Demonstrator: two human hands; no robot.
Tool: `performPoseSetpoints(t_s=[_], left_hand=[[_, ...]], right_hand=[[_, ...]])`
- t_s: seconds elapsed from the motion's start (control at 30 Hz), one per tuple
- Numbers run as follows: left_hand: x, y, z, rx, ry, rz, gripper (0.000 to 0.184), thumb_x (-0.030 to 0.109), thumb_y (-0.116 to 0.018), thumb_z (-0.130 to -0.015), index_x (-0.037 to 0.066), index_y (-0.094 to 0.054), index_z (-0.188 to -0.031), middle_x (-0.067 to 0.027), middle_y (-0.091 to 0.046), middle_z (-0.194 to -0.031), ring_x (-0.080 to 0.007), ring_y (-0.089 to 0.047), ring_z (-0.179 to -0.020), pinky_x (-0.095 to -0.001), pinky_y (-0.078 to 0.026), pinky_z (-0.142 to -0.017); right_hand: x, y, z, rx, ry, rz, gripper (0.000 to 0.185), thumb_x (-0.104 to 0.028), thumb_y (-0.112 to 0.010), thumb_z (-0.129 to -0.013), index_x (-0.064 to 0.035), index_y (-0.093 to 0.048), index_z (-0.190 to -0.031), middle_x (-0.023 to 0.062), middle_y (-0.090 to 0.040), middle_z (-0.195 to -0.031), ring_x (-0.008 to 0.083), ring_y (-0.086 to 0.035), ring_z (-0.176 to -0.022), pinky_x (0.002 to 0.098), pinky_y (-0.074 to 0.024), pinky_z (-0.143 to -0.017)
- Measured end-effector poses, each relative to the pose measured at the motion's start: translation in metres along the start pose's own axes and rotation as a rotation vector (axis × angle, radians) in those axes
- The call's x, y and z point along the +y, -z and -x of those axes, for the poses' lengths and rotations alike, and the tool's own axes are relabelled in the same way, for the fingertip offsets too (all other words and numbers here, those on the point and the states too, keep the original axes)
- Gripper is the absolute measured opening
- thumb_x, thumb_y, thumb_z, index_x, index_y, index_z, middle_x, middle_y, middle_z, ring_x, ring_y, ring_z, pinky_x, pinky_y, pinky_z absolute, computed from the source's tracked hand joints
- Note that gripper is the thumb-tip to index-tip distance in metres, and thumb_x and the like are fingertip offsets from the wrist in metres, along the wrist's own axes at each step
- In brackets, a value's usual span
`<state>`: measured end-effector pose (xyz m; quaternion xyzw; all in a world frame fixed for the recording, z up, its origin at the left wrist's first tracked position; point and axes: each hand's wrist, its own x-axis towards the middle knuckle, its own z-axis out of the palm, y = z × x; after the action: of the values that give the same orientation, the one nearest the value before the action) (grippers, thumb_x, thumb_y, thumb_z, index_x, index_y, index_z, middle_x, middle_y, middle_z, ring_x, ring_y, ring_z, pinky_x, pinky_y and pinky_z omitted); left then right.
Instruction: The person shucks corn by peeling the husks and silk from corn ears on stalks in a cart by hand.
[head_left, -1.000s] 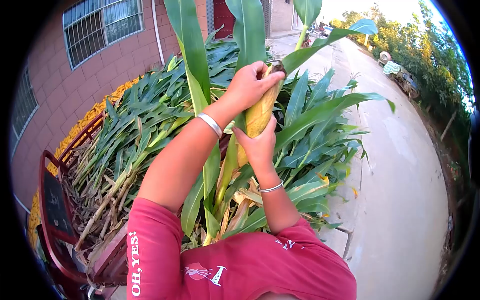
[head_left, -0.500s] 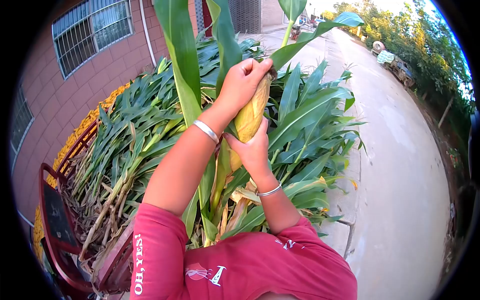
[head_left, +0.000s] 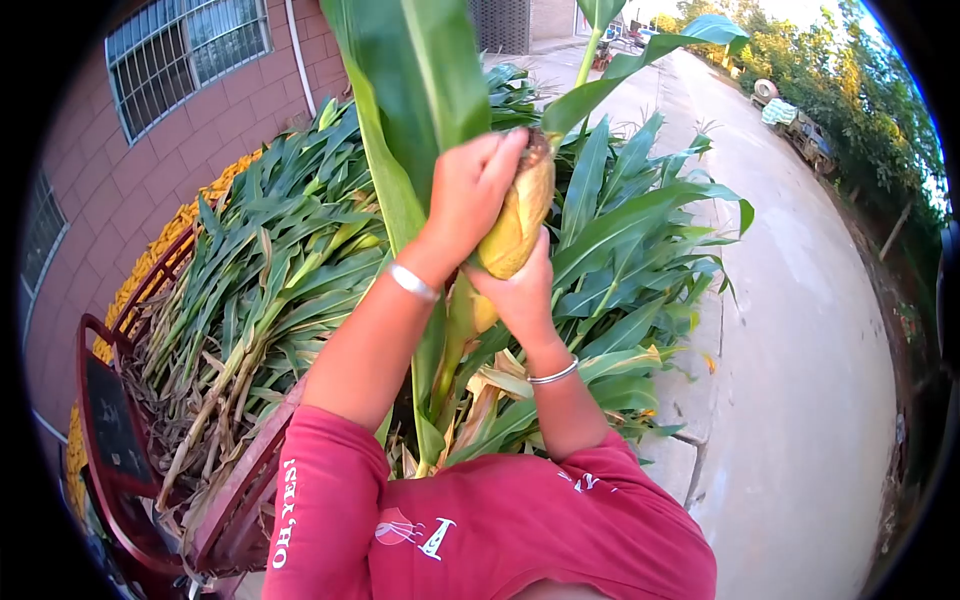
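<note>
An ear of corn (head_left: 522, 215) in yellowish husk stands tilted in front of me, its brown silk at the top. My left hand (head_left: 468, 198) is closed against the ear's upper left side, fingers curled near the tip; whether husk is pinched in them is hard to see. Lower down, my right hand (head_left: 520, 292) wraps round the base of the ear. The ear is on a green corn stalk (head_left: 452, 350), whose broad leaf (head_left: 405, 110) rises behind my left hand.
Cut corn stalks (head_left: 290, 250) are heaped beside me, with a red metal frame (head_left: 105, 420) at the left. Yellow corn cobs (head_left: 150, 270) lie along the brick wall (head_left: 160, 190). A concrete road (head_left: 790, 350) runs at the right, with a parked vehicle (head_left: 803, 135) farther off.
My left hand has shifted down and left from the ear's tip, uncovering more of the silk. The broad leaf has swung across behind it. My right hand keeps its hold.
</note>
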<state>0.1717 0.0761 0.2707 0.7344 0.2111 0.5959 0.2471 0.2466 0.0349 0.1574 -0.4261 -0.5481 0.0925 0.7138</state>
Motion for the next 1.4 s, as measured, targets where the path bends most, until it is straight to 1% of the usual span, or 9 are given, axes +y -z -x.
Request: performPoseSetpoints(t_s=[0.07,0.27,0.33,0.43,0.6,0.7,1.07,1.27,1.4], left_hand=[[-0.014,0.023,0.032,-0.114,-0.027,-0.085,0.036,0.020,-0.053,-0.097,0.001,-0.047,-0.066,0.0033,-0.040,-0.061,-0.0060,-0.037,-0.059,-0.0265,-0.033,-0.051],[-0.041,0.042,0.077,-0.094,0.194,0.134,0.026,0.017,-0.052,-0.097,-0.002,-0.056,-0.079,-0.0053,-0.045,-0.065,-0.0092,-0.042,-0.064,-0.0265,-0.038,-0.058],[-0.019,0.038,0.054,0.013,-0.242,-0.007,0.027,0.017,-0.048,-0.099,-0.002,-0.057,-0.081,-0.0052,-0.051,-0.069,-0.0113,-0.047,-0.066,-0.0256,-0.040,-0.063],[0.007,0.021,0.044,0.001,-0.013,0.314,0.039,0.026,-0.041,-0.102,0.002,-0.049,-0.072,-0.0038,-0.050,-0.065,-0.0143,-0.047,-0.060,-0.0280,-0.042,-0.064],[-0.002,0.008,0.028,0.010,0.320,0.880,0.043,0.035,-0.039,-0.103,0.012,-0.034,-0.066,0.0014,-0.033,-0.053,-0.0102,-0.031,-0.049,-0.0263,-0.030,-0.052],[-0.011,0.027,0.050,-0.056,0.442,0.774,0.043,0.036,-0.041,-0.102,0.013,-0.033,-0.066,0.0021,-0.030,-0.051,-0.0106,-0.027,-0.048,-0.0272,-0.026,-0.050],[-0.032,0.118,0.327,0.071,0.558,0.701,0.046,0.033,-0.037,-0.103,0.010,-0.033,-0.063,-0.0009,-0.034,-0.052,-0.0140,-0.033,-0.048,-0.0326,-0.034,-0.053],[-0.039,0.140,0.316,-0.102,0.627,0.217,0.045,0.030,-0.040,-0.102,0.001,-0.044,-0.068,-0.0028,-0.044,-0.062,-0.0130,-0.043,-0.060,-0.0289,-0.039,-0.058],[-0.045,0.143,0.274,-0.295,0.731,0.114,0.041,0.032,-0.045,-0.100,0.002,-0.048,-0.072,-0.0018,-0.045,-0.064,-0.0113,-0.041,-0.061,-0.0277,-0.039,-0.059]], right_hand=[[0.010,0.011,-0.003,-0.073,-0.162,-0.229,0.073,-0.014,-0.086,-0.063,-0.0001,-0.042,-0.120,0.0143,-0.062,-0.105,0.0223,-0.063,-0.095,0.0343,-0.0504,-0.083],[0.019,0.024,-0.002,-0.211,-0.164,-0.342,0.076,-0.013,-0.084,-0.067,0.0006,-0.039,-0.126,0.0105,-0.057,-0.116,0.0176,-0.056,-0.106,0.0326,-0.0458,-0.091],[0.016,0.027,-0.005,-0.262,-0.179,-0.415,0.076,-0.014,-0.081,-0.073,0.0005,-0.035,-0.132,0.0102,-0.054,-0.120,0.0179,-0.053,-0.110,0.0321,-0.0430,-0.095],[-0.014,0.024,-0.024,-0.186,-0.266,-1.024,0.065,-0.015,-0.072,-0.083,-0.0008,-0.033,-0.134,0.0111,-0.054,-0.120,0.0210,-0.056,-0.108,0.0325,-0.0454,-0.092],[-0.023,0.016,-0.061,-0.072,-0.202,-0.506,0.030,-0.010,-0.064,-0.087,-0.0010,-0.050,-0.113,0.0108,-0.063,-0.096,0.0179,-0.064,-0.083,0.0295,-0.0523,-0.074],[-0.010,0.008,-0.072,-0.022,-0.245,-0.580,0.017,-0.008,-0.067,-0.084,0.0003,-0.055,-0.095,0.0086,-0.063,-0.078,0.0167,-0.061,-0.063,0.0276,-0.0511,-0.060],[0.014,0.011,-0.054,-0.116,-0.292,-0.462,0.015,-0.011,-0.064,-0.084,0.0011,-0.056,-0.087,0.0108,-0.062,-0.075,0.0190,-0.062,-0.063,0.0299,-0.0514,-0.058],[-0.004,-0.005,-0.051,-0.154,-0.194,-0.421,0.018,-0.014,-0.065,-0.085,0.0008,-0.055,-0.086,0.0106,-0.062,-0.074,0.0180,-0.061,-0.063,0.0288,-0.0504,-0.060],[-0.005,-0.004,-0.042,-0.291,-0.052,-0.675,0.042,-0.039,-0.042,-0.099,0.0009,-0.050,-0.110,0.0141,-0.060,-0.089,0.0231,-0.061,-0.080,0.0345,-0.0506,-0.074]])
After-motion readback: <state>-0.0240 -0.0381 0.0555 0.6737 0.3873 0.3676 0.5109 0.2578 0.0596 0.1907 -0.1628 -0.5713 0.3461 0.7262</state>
